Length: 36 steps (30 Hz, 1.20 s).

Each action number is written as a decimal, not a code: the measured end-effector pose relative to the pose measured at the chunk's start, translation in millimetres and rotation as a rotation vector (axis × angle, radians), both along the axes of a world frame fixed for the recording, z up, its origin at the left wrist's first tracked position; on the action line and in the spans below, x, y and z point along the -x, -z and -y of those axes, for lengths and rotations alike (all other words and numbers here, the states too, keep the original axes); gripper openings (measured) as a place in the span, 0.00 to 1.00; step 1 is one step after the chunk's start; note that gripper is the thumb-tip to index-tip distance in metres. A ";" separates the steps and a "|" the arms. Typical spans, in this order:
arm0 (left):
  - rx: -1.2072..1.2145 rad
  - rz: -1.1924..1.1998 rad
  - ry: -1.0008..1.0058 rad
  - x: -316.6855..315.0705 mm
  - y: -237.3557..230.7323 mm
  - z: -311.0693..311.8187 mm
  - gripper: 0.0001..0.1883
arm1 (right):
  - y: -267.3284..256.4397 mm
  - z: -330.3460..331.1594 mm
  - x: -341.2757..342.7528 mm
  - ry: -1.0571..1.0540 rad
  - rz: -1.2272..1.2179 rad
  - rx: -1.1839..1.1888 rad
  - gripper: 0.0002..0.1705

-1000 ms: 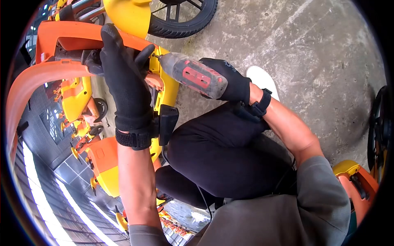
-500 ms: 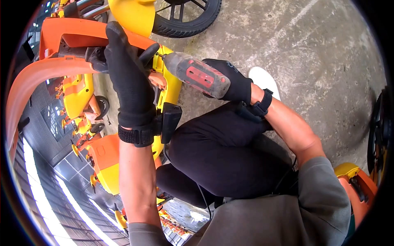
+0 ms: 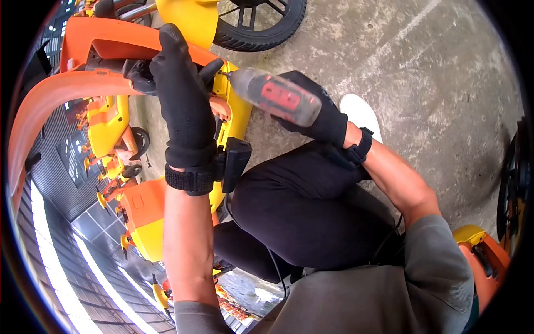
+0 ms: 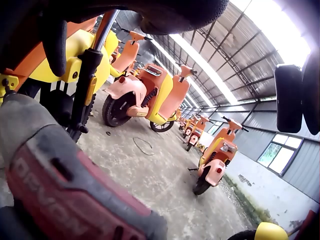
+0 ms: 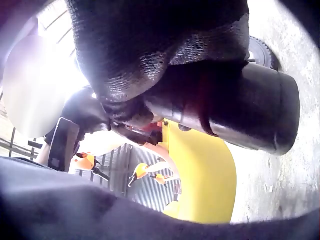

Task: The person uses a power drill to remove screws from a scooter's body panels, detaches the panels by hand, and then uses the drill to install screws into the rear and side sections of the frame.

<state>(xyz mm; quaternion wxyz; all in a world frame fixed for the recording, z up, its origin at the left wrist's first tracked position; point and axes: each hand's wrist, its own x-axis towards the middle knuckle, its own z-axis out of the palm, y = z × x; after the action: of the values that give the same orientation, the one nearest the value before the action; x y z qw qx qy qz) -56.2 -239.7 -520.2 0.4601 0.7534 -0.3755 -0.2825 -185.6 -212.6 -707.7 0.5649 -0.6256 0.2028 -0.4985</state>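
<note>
My right hand (image 3: 322,111), in a black glove, grips a grey and red power drill (image 3: 286,101). The drill's bit points left and meets a small yellow tab (image 3: 221,83) on the scooter's yellow body panel (image 3: 236,114). Beside that spot, my gloved left hand (image 3: 186,108) lies over the orange panel (image 3: 79,42) with fingers extended, its thumb sticking out near the bit. In the left wrist view the drill (image 4: 70,185) fills the lower left, its nose close to the yellow tab (image 4: 7,84). Glove and drill block much of the right wrist view.
Another scooter's front wheel (image 3: 261,25) stands on the concrete floor just beyond. More orange and yellow scooters (image 4: 145,95) are lined up along the hall. My bent knee (image 3: 261,189) is below the drill, and a white shoe (image 3: 360,114) is to its right.
The scooter, both hands and the drill have shifted slightly to the right in the head view. The bit stays at the yellow tab, and the drill's body now looks blurred.
</note>
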 end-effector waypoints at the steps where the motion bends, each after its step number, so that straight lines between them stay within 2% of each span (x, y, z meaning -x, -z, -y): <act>1: -0.008 -0.016 0.010 -0.7 -0.1 -1.0 0.30 | -7.4 0.4 4.6 -0.003 0.003 0.001 0.27; 3: -0.015 -0.029 0.019 -0.3 -0.4 -1.4 0.30 | -19.3 2.3 16.4 -0.153 0.125 -0.416 0.28; 6: -0.027 -0.022 -0.013 0.9 1.2 -0.2 0.27 | -15.6 3.3 14.6 -0.120 0.094 -0.315 0.32; 8: -0.024 0.085 0.053 -2.8 4.9 -3.4 0.25 | -14.4 2.9 13.2 -0.099 0.106 -0.281 0.33; 11: -0.018 0.121 0.117 -2.9 4.8 -1.6 0.26 | -9.1 0.4 12.5 -0.099 0.101 -0.269 0.36; 17: 0.011 0.054 0.034 -7.0 6.7 -1.3 0.26 | -3.2 2.0 8.3 -0.080 0.041 -0.179 0.40; 19: 0.004 -0.028 0.022 -7.5 2.2 -0.4 0.25 | -4.3 2.6 10.6 -0.082 -0.056 -0.021 0.40; 20: 0.000 -0.108 0.007 -5.9 -0.3 0.3 0.25 | -5.9 2.8 11.8 -0.082 -0.057 -0.024 0.40; 22: 0.021 -0.078 0.012 -2.9 -1.3 0.5 0.24 | -9.4 2.6 13.8 -0.186 -0.024 -0.135 0.36; 25: 0.065 -0.037 0.031 3.9 -2.3 0.7 0.23 | -10.4 0.8 14.0 -0.210 0.003 -0.187 0.35; 28: 0.064 -0.022 0.030 6.1 -3.8 0.7 0.24 | -9.9 0.8 10.0 -0.213 -0.072 -0.095 0.34; 31: 0.033 -0.024 0.015 4.4 -2.3 -0.1 0.25 | -10.1 -3.3 8.3 -0.271 -0.054 -0.187 0.36; 35: 0.004 -0.070 0.010 2.8 -3.1 1.7 0.25 | 0.4 -5.3 3.1 -0.269 -0.047 -0.177 0.36; 36: 0.005 -0.070 0.010 3.2 -2.7 2.0 0.25 | 1.2 -4.0 3.3 -0.179 -0.001 -0.097 0.38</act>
<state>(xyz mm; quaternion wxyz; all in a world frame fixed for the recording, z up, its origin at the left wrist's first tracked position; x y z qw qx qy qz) -59.3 -241.6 -517.4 0.4734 0.7399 -0.3637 -0.3101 -188.9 -208.7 -708.9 0.6366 -0.6133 0.1702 -0.4355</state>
